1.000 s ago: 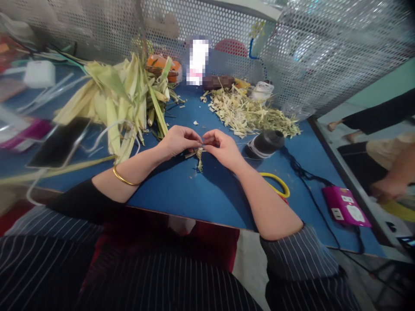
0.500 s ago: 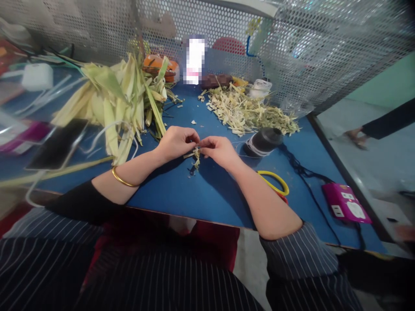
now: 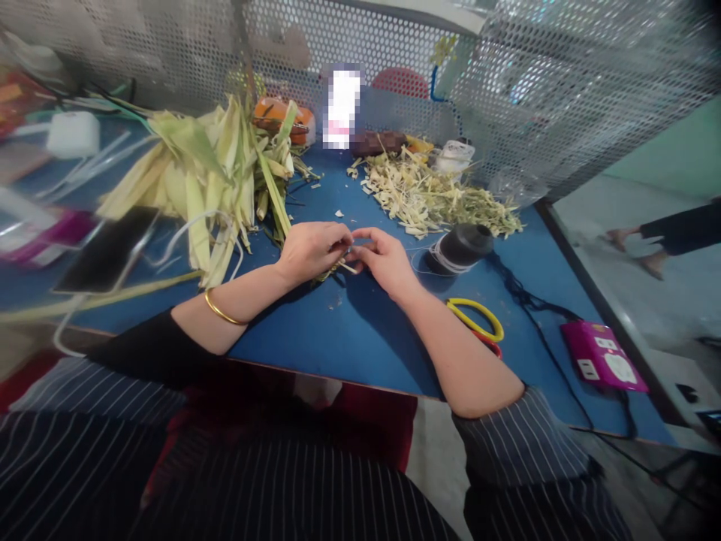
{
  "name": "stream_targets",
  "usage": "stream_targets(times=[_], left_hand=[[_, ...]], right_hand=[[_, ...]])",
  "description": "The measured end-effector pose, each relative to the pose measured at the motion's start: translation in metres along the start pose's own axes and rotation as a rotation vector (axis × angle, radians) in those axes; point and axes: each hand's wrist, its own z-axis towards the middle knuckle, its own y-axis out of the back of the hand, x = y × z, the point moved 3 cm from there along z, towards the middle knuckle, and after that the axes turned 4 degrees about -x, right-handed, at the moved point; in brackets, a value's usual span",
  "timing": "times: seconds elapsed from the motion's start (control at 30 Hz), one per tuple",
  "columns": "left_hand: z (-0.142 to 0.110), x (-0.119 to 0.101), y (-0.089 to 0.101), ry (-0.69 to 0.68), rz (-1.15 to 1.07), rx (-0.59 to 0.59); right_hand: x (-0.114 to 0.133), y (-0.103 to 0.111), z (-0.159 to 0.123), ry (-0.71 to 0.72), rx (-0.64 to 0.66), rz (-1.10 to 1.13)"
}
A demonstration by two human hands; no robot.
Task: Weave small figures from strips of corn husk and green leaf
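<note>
My left hand (image 3: pixel 312 252) is closed in a pinch on a small corn husk piece (image 3: pixel 333 269). Part of the piece is under the fingers, and a thin pale stem end pokes out to the right. Facing it, fingertips almost meeting, my right hand (image 3: pixel 387 264) has its thumb and index finger bent together; whatever is between them is too small to see. Fine white thread runs from a black cone spool (image 3: pixel 465 246) to the edge of my right hand. Yellow-and-red handles of a tool, perhaps scissors (image 3: pixel 478 312), lie by my right forearm.
Long corn husks (image 3: pixel 197 173) are heaped at left, beside a dark phone (image 3: pixel 107 248) with a white cable. Husk scraps (image 3: pixel 417 191) lie behind my hands. A purple power socket box (image 3: pixel 602 357) with black cords sits at right. A perforated metal screen (image 3: pixel 405 37) rises behind.
My left hand has turned over the husk piece, so its hanging curly end no longer shows and a stem end points right. A person's legs at right have shifted.
</note>
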Motion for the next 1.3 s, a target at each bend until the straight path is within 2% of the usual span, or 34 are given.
stream_targets(times=[0.2, 0.47, 0.8, 1.13, 1.23, 1.3], left_hand=[[0.003, -0.004, 0.003, -0.05, -0.032, -0.07], [0.003, -0.003, 0.003, -0.017, -0.028, -0.077], [0.004, 0.0, 0.003, -0.008, -0.079, -0.052], [0.005, -0.002, 0.002, 0.042, -0.114, -0.006], [0.006, 0.009, 0.001, 0.089, -0.024, -0.031], [0.007, 0.023, 0.0, 0.215, 0.059, -0.056]], right_hand=[[0.003, 0.002, 0.001, 0.076, -0.023, 0.0], [0.01, 0.008, 0.0, 0.276, -0.161, -0.283], [0.007, 0.012, 0.003, 0.327, -0.149, -0.419], [0.001, 0.017, 0.007, 0.227, -0.138, -0.372], [-0.004, 0.024, 0.01, 0.142, -0.145, -0.454], [-0.007, 0.028, 0.012, 0.071, -0.142, -0.497]])
